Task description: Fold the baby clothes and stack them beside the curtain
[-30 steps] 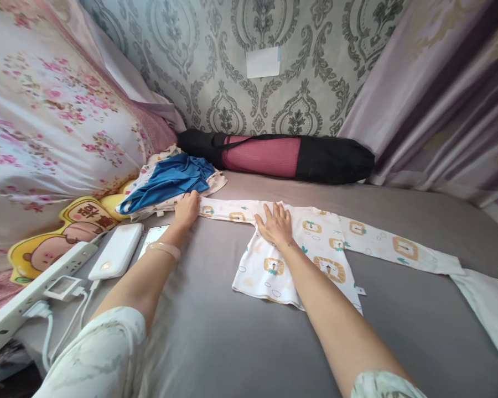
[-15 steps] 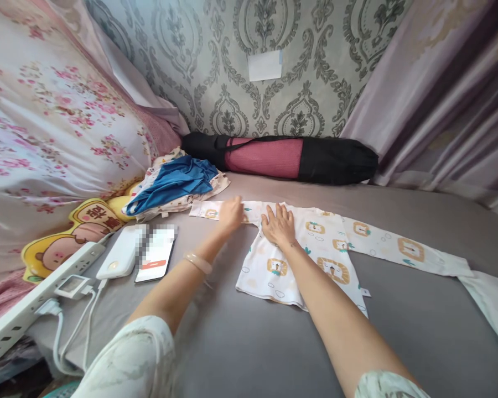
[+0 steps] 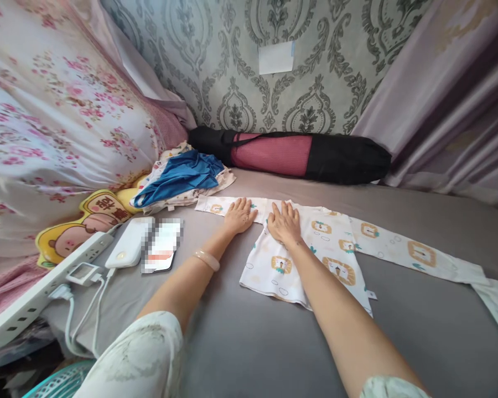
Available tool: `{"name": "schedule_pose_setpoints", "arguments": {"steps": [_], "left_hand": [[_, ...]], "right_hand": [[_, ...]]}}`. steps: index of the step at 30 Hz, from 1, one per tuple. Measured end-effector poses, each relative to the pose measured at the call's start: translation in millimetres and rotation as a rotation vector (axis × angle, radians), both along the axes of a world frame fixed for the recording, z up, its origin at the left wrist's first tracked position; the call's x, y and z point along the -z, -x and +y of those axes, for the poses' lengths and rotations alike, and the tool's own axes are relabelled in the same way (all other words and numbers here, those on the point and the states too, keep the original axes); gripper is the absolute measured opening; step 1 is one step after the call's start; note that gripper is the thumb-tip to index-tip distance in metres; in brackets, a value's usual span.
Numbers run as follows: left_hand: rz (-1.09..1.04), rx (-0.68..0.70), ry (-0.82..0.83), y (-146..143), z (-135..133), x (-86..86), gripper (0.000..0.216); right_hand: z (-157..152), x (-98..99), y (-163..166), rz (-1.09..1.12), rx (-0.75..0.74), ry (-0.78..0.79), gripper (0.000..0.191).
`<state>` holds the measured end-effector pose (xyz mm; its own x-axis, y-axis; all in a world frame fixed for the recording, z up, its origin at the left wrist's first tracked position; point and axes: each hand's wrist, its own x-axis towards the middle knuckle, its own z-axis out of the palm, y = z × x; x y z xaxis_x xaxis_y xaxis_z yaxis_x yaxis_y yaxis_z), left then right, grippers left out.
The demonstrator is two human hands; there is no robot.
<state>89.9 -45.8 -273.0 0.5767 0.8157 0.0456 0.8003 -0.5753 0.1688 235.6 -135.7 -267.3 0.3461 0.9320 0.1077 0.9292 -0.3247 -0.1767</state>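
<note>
A white long-sleeved child's shirt (image 3: 290, 265) with orange lion faces lies spread on the grey sheet (image 3: 249, 348), both sleeves stretched out sideways. Flat on its left sleeve rests my left hand (image 3: 239, 215), open, with a pale bangle on the wrist. My right hand (image 3: 284, 221) is open too, its fingers spread on the shirt near the left shoulder. Part of the shirt's front is hidden under my right forearm. Past the right cuff, another white cloth (image 3: 496, 304) runs off toward the right edge.
Rumpled clothes with a blue garment (image 3: 186, 177) on top lie at the back left. A black and pink rolled bag (image 3: 274, 155) lies along the wall. At left are a phone (image 3: 166, 246), a white power bank (image 3: 130, 243), a power strip (image 3: 74, 265) with cables and a yellow cushion (image 3: 52, 243).
My left hand has gone from closed fingers above the sleeve to lying flat on it. My right hand stays on the shirt. The whole view has shifted slightly.
</note>
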Motion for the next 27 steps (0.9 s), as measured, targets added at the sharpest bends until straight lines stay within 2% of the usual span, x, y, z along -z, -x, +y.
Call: {"name": "schedule_pose_setpoints", "arguments": {"steps": [8,11,14,16,19,22,25,27], "left_hand": [[0.083,-0.222,0.029,73.8,49.9,-5.0,0.062],[0.076,-0.194,0.018,88.6,60.1,-5.7,0.061],[0.089,-0.155,0.012,88.6,59.7,-10.4,0.061],[0.1,-0.152,-0.002,82.3,53.3,-16.8,0.058],[0.12,-0.174,-0.141,66.2,33.3,-28.8,0.052],[0.121,-0.146,-0.24,47.3,2.8,-38.0,0.043],[0.065,-0.094,-0.152,30.9,-29.8,-41.9,0.035],[0.0,-0.058,-0.005,22.5,-48.2,-42.4,0.031]], "right_hand": [[0.1,-0.9,-0.4,0.008,0.0,0.004,0.055],[-2.6,0.8,1.0,0.026,-0.004,-0.015,0.055],[-2.7,1.6,2.8,0.068,0.0,-0.038,0.054],[-0.7,-2.0,-0.1,0.121,-0.019,-0.035,0.055],[-4.5,-15.6,-17.3,0.312,-0.106,0.029,0.061],[-31.7,-28.9,-46.0,0.497,-0.134,-0.006,0.063],[-80.6,-29.0,-73.2,0.384,-0.135,-0.058,0.058],[-113.5,-22.7,-86.5,0.256,-0.133,-0.051,0.057]]}}
